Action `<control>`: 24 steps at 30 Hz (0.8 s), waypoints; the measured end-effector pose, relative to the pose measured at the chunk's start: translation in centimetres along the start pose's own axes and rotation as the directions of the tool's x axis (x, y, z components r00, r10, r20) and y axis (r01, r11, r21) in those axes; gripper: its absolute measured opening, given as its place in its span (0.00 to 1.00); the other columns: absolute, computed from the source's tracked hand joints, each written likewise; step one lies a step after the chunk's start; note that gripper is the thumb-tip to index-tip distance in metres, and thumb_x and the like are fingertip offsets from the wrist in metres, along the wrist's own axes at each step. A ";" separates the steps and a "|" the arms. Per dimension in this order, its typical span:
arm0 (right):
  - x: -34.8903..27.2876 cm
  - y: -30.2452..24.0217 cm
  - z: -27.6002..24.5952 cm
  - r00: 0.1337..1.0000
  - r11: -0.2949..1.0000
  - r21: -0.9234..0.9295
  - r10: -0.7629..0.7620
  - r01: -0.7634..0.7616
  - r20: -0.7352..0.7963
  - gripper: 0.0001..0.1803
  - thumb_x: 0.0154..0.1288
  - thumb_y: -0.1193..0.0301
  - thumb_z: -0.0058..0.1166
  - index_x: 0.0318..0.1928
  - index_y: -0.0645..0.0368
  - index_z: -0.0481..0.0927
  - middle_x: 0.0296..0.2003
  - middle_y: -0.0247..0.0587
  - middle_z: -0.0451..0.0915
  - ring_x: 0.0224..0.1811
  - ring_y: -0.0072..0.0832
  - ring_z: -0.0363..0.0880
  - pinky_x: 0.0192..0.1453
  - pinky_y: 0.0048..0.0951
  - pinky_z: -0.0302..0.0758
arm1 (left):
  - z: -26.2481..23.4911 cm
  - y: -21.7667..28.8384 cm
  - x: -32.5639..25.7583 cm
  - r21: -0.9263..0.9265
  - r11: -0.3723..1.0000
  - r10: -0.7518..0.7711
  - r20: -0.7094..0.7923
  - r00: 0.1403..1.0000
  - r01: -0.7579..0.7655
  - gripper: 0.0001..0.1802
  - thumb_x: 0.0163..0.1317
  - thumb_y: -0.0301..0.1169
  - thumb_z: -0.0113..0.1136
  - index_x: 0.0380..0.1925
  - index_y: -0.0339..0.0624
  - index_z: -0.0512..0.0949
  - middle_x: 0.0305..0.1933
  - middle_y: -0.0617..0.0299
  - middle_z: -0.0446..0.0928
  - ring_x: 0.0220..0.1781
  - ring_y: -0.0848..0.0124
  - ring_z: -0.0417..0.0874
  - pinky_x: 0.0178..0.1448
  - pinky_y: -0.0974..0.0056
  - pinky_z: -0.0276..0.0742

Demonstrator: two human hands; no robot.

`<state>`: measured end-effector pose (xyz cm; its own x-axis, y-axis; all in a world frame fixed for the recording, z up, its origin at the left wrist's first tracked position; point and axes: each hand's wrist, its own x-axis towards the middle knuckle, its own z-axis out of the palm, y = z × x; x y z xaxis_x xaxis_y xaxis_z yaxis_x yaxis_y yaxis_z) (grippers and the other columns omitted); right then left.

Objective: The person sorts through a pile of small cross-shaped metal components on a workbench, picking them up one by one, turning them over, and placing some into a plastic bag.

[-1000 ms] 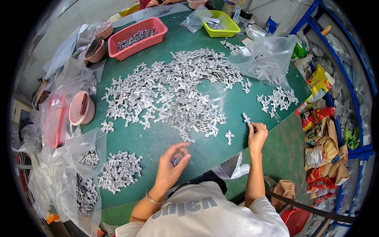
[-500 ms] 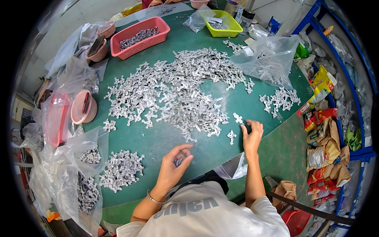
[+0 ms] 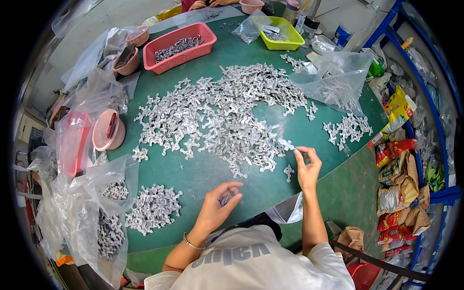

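A wide heap of silvery cross-shaped metal pieces covers the middle of the green table. At the heap's right edge, my right hand is closed, thumb and fingertips pinching one cross-shaped metal piece by its end. Just below that lies a single loose metal piece, apart from the heap. My left hand hovers near the table's front edge, its fingers curled around small grey metal parts that show only partly in the palm.
A smaller pile lies front left, beside plastic bags of parts. Another small cluster is at right, below a clear bag. Pink and yellow-green trays stand at the back. Someone's hands show at the far edge.
My right hand has closed on the cross-shaped piece and shifted it left toward the heap. The left hand keeps its curled pose. The whole view has shifted slightly.
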<state>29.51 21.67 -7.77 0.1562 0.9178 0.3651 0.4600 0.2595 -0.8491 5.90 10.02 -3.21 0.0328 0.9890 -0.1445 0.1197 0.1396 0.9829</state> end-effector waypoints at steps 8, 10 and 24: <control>0.1 -2.2 1.5 0.988 0.985 0.169 -0.053 0.028 0.144 0.06 0.50 0.81 0.58 0.31 0.66 0.78 0.27 0.38 0.76 0.30 0.23 0.69 0.35 0.22 0.65 | -0.6 -0.8 0.3 0.003 1.000 0.007 -0.012 1.000 -0.007 0.14 0.56 0.22 0.57 0.44 0.38 0.74 0.30 0.70 0.71 0.30 0.85 0.68 0.35 0.78 0.64; -0.6 -2.6 2.1 0.979 0.977 0.213 -0.042 -0.002 0.200 0.06 0.49 0.83 0.57 0.31 0.67 0.77 0.27 0.36 0.75 0.29 0.22 0.67 0.35 0.21 0.64 | -0.8 -0.6 0.2 0.007 1.000 -0.013 -0.021 1.000 0.013 0.14 0.57 0.23 0.57 0.45 0.38 0.74 0.30 0.67 0.72 0.33 0.82 0.72 0.40 0.75 0.68; -4.3 -7.6 8.0 0.719 0.880 0.454 -0.224 -0.142 0.658 0.07 0.49 0.85 0.55 0.32 0.66 0.77 0.30 0.40 0.76 0.32 0.25 0.70 0.39 0.22 0.66 | -3.1 -4.6 -1.3 -0.241 0.969 -0.096 -0.194 0.976 0.047 0.10 0.60 0.31 0.55 0.38 0.37 0.77 0.30 0.67 0.76 0.33 0.81 0.75 0.38 0.73 0.71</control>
<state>18.39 18.11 -5.93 -0.5655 0.7998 0.2014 -0.0141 0.2348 -0.9719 2.25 8.24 -7.21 -0.1724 0.9618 -0.2128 -0.1215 0.1937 0.9735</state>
